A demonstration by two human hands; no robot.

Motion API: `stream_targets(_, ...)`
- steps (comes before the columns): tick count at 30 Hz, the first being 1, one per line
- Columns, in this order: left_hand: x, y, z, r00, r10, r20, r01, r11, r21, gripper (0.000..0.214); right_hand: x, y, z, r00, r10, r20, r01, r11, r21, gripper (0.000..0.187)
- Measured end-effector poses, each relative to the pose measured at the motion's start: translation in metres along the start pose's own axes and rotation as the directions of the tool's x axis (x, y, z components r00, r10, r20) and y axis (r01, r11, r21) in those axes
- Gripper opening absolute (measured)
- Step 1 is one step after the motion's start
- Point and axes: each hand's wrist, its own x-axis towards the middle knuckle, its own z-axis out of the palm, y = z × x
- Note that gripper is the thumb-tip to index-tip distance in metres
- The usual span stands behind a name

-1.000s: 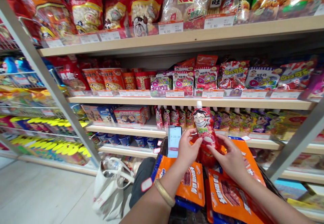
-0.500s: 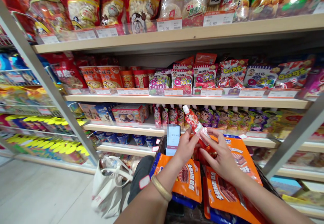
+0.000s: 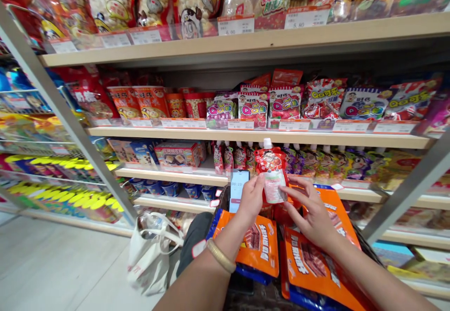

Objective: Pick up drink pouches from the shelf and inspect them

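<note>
A red spouted pouch [image 3: 271, 161] with a white cap stands upright in front of the shelves, its pale printed panel turned towards me. My left hand [image 3: 251, 196] pinches its lower left edge. My right hand [image 3: 311, 212] is at its lower right, fingers spread, with a fingertip touching the panel. Below my hands, orange-and-blue snack bags [image 3: 258, 243] lie in a dark woven basket [image 3: 370, 249]. A lit phone [image 3: 239, 191] stands just left of my left hand. Something red under the pouch is mostly hidden by my hands.
Similar spouted pouches [image 3: 316, 163] line the shelf behind. Gummy candy bags [image 3: 284, 102] fill the shelf above them, and large red snack bags [image 3: 108, 9] the top one. A white tote bag [image 3: 149, 255] rests on the floor at left. A metal post [image 3: 66, 109] slants beside the shelves.
The pouch has turned from a tilted, edge-on pose to upright with its flat panel facing me. My right fingers have shifted to its lower right side.
</note>
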Motion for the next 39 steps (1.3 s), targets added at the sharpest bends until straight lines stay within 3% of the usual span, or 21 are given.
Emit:
stream_targets(7, 0.004, 0.000, -0.005, 0.997, 0.075, 0.032, -0.078, 0.992, 0.096, 0.051, -0.002, -0.003, 0.002, 1.000, 0.000, 0.029, 0.000, 1.000, -0.010, 0.041)
stream_targets(18, -0.002, 0.009, 0.001, 0.994, 0.009, 0.111, -0.015, 0.998, 0.054, 0.035, -0.003, 0.004, 0.004, 0.999, 0.017, 0.048, -0.016, 0.999, -0.033, 0.041)
stream_targets(26, -0.006, 0.015, 0.005, 0.985, 0.103, 0.142, -0.140, 0.950, 0.280, 0.045, -0.004, 0.004, 0.003, 0.998, 0.016, 0.053, -0.015, 0.999, -0.031, 0.042)
stream_targets(39, -0.005, 0.010, 0.004, 0.981, 0.118, 0.154, -0.161, 0.937, 0.309, 0.044, -0.003, 0.001, 0.001, 0.995, 0.021, 0.098, -0.024, 0.999, 0.029, 0.044)
